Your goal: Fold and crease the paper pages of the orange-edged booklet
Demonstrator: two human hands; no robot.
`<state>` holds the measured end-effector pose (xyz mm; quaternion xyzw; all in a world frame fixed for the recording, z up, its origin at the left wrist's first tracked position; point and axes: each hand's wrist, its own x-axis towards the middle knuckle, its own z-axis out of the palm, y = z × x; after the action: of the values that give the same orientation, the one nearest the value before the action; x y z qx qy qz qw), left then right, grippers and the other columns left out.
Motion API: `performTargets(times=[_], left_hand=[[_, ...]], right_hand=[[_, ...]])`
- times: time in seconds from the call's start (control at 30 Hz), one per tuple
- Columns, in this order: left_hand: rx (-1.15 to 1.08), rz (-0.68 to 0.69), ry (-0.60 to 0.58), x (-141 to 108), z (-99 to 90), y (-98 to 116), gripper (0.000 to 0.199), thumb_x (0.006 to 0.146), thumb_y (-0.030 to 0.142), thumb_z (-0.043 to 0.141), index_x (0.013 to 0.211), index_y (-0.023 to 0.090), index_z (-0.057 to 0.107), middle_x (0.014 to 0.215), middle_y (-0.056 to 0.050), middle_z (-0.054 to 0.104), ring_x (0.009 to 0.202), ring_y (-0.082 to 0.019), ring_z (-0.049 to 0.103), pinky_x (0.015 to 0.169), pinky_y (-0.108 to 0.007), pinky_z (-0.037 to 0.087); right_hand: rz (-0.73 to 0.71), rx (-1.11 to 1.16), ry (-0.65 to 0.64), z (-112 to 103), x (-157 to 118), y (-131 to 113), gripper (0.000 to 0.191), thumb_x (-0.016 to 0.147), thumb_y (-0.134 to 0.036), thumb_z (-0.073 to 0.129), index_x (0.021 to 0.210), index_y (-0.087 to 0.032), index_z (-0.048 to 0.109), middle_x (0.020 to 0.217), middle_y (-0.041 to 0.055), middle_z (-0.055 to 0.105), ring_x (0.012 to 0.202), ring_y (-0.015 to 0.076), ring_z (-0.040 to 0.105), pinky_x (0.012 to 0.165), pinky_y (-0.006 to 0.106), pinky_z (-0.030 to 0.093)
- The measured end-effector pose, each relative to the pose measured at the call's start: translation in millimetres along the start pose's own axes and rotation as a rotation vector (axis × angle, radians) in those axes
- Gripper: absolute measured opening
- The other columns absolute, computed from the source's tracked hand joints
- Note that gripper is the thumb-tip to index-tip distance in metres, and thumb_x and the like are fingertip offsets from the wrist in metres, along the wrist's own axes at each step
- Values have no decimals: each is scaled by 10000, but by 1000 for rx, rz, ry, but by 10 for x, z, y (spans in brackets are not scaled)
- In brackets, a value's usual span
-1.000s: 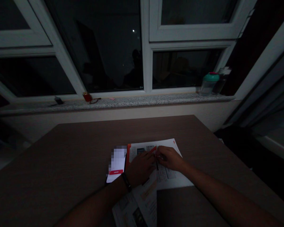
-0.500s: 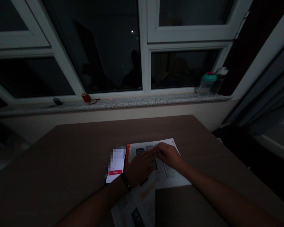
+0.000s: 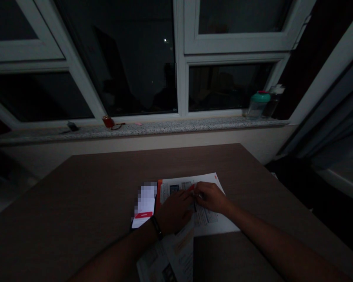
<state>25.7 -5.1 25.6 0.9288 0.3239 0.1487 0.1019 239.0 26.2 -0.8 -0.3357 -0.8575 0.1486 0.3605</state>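
A printed sheet [image 3: 214,224] with an orange left border lies on the table. Another printed part of paper [image 3: 182,250] runs toward me, over the table's near side, with a straight right edge. My left hand [image 3: 176,209], with a dark band on the wrist, lies over the paper with its fingers stretched out. Right beside its fingertips, my right hand [image 3: 210,196] is closed in a pinch over the sheet. A small red thing [image 3: 191,187] shows between the two hands; its kind is too dark to tell. What the right fingertips pinch is hidden.
A lit phone [image 3: 144,201] lies left of the sheet on the brown table [image 3: 106,184]. Beyond, the stone windowsill [image 3: 170,127] bears a small red jar [image 3: 107,122], a dark small item [image 3: 73,126] and a teal-lidded bottle [image 3: 257,105] beside a clear one.
My right hand has shifted slightly down toward me, its fingers still pinched. The left hand has hardly moved. The near part of the paper has shifted slightly.
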Motion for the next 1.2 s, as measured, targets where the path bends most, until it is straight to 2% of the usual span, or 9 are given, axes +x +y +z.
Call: performTargets(times=[0.17, 0.3, 0.47, 0.63, 0.73, 0.9, 1.0, 1.1, 1.2], left_hand=[[23, 2, -13, 15, -16, 14, 219, 887, 154, 576, 1098, 201, 536, 1191, -74, 593, 1142, -258, 531, 993, -429, 436], [34, -20, -13, 16, 8, -4, 183, 903, 180, 589, 1077, 196, 534, 1207, -78, 584, 1133, -258, 535, 985, -428, 444], [26, -7, 3, 8, 44, -28, 231, 903, 190, 593, 1124, 196, 525, 1279, -84, 559, 1188, -258, 506, 1018, -431, 426], [25, 2, 11, -4, 57, -35, 328, 906, 182, 569, 1222, 203, 483, 1405, -99, 487, 1252, -257, 472, 1055, -453, 399], [26, 5, 9, -7, 46, -31, 323, 902, 192, 584, 1212, 196, 492, 1362, -98, 518, 1225, -265, 483, 1042, -448, 408], [25, 20, -6, -4, 35, -29, 195, 901, 196, 583, 1092, 208, 546, 1238, -75, 574, 1149, -258, 525, 999, -438, 429], [38, 16, -4, -1, 39, -30, 188, 898, 196, 584, 1082, 201, 545, 1212, -75, 576, 1128, -254, 530, 979, -425, 438], [56, 16, -14, 7, 28, -18, 167, 903, 212, 587, 1063, 194, 545, 1185, -78, 581, 1103, -254, 534, 958, -415, 448], [72, 26, -28, 20, -1, 5, 114, 923, 222, 559, 1033, 195, 545, 1135, -76, 591, 1072, -249, 546, 931, -404, 458]], right_hand=[[-5, 16, -45, 18, 9, 27, 152, 745, -61, 567, 784, -207, 553, 813, 6, 627, 742, 149, 589, 670, 228, 415], [113, -88, 31, 50, 32, 66, 149, 782, -68, 555, 735, -205, 525, 725, -13, 583, 671, 138, 550, 616, 219, 372], [167, -171, 91, 65, 41, 95, 138, 810, -85, 541, 752, -208, 516, 755, -4, 597, 697, 146, 554, 629, 227, 357], [208, -186, 121, 63, 25, 109, 111, 804, -115, 554, 764, -209, 512, 724, -12, 579, 645, 141, 532, 604, 227, 345], [174, -163, 110, 61, 7, 98, 105, 794, -118, 556, 773, -211, 513, 723, -11, 580, 635, 140, 528, 604, 230, 352], [-17, -93, -6, 32, -10, 64, 144, 750, -71, 542, 759, -213, 522, 747, 2, 583, 691, 155, 546, 632, 239, 380], [-109, -74, -43, 19, -4, 57, 154, 752, -59, 536, 758, -212, 532, 772, 15, 591, 736, 166, 551, 662, 247, 395], [-103, -113, -37, 31, 9, 68, 157, 768, -58, 536, 733, -211, 523, 752, 15, 577, 725, 166, 542, 655, 250, 386], [-17, -211, 1, 52, 26, 87, 171, 818, -71, 520, 720, -210, 512, 737, 14, 568, 719, 167, 535, 647, 253, 373]])
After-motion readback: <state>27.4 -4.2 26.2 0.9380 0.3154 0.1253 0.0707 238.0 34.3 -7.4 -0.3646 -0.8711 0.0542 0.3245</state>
